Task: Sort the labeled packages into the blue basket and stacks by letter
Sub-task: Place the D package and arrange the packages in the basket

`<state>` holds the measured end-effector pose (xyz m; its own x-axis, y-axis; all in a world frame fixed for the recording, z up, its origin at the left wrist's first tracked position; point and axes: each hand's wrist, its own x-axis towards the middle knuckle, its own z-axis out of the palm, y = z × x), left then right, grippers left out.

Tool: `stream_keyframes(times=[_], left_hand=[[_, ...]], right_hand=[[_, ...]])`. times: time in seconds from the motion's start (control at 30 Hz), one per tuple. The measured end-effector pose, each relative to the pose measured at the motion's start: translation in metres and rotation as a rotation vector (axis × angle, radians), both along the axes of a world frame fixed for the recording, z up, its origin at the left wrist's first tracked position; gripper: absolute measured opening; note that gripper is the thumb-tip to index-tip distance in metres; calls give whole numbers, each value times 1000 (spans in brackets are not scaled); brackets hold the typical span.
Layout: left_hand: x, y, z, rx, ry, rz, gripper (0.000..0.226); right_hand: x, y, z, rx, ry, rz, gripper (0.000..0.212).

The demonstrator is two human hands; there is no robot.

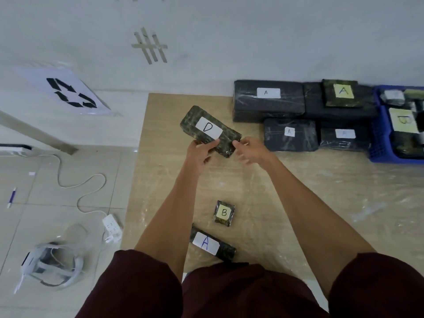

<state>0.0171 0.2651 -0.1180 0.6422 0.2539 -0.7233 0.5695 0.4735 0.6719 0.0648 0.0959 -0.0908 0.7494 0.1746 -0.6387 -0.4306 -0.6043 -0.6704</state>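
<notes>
Head view, one frame.

1. Package labelled D (211,130): dark, oblong, white label. Held clear of the board, just above frame centre, long axis running from 10 to 4 o'clock.
2. Left hand (199,154): clamped on the D package's near edge, thumb laid on the label's lower border, fingers curled beneath.
3. Right hand (250,152): fingers apart and relaxed, tips at the package's 4 o'clock end. The hand is blurred, so contact cannot be told.
4. Wood-grain board (286,191): covered in clear film and laid on the tiled floor.
5. Small package labelled B (224,213): flat on the board at 6 o'clock, between the forearms.
6. Package labelled A (212,245): just beyond it at 6 o'clock, partly hidden by the left forearm.
7. Stacks of A packages (268,99): grouped at 2 o'clock.
8. Blue basket (378,143): at 3 o'clock, beside the stacks, with a B-labelled package (403,120) seen inside.
9. Headset (50,265) and power strip (112,226): on the floor at 8 o'clock.
</notes>
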Motion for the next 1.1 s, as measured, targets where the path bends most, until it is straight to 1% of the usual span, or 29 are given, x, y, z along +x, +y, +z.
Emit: stream_keyframes(times=[0.07, 0.13, 0.2, 0.27, 0.37, 0.5, 0.53, 0.6, 0.63, 0.7, 0.77, 0.83, 0.9, 1.0, 1.1], left_hand=[[2, -16, 10, -25, -69, -56, 57], [4, -32, 19, -19, -134, -137, 55], [9, -45, 30, 1, -214, -195, 51], [17, -55, 44, 5, -292, -185, 51], [32, -71, 68, 12, -363, -157, 58], [46, -114, 94, 97, -430, -351, 66], [50, -129, 99, 102, -436, -397, 67], [57, -163, 107, 95, -438, -449, 70], [61, -179, 110, 99, -437, -460, 67], [67, -211, 115, 128, -445, -469, 49], [71, -238, 121, 157, -449, -449, 42], [76, -263, 125, 187, -460, -427, 44], [80, -287, 130, 199, -462, -405, 40], [85, -319, 139, 211, -476, -394, 44], [88, -340, 144, 226, -491, -373, 49]], right_hand=[[0, -13, 9, 137, -2, -148, 36], [-1, -27, 18, 310, -47, -308, 31], [0, -45, 25, 442, -96, -395, 28], [1, -69, 34, 495, -137, -413, 28], [5, -113, 50, 530, -171, -419, 27], [15, -173, 69, 611, -158, -438, 26], [18, -186, 74, 630, -161, -443, 29], [22, -214, 85, 622, -197, -431, 41], [24, -227, 90, 606, -228, -419, 48], [30, -256, 100, 574, -293, -395, 60], [35, -284, 105, 554, -358, -343, 65], [43, -309, 111, 548, -408, -275, 62], [48, -331, 116, 547, -437, -237, 56], [56, -358, 122, 553, -480, -249, 50], [63, -377, 124, 525, -513, -260, 49]])
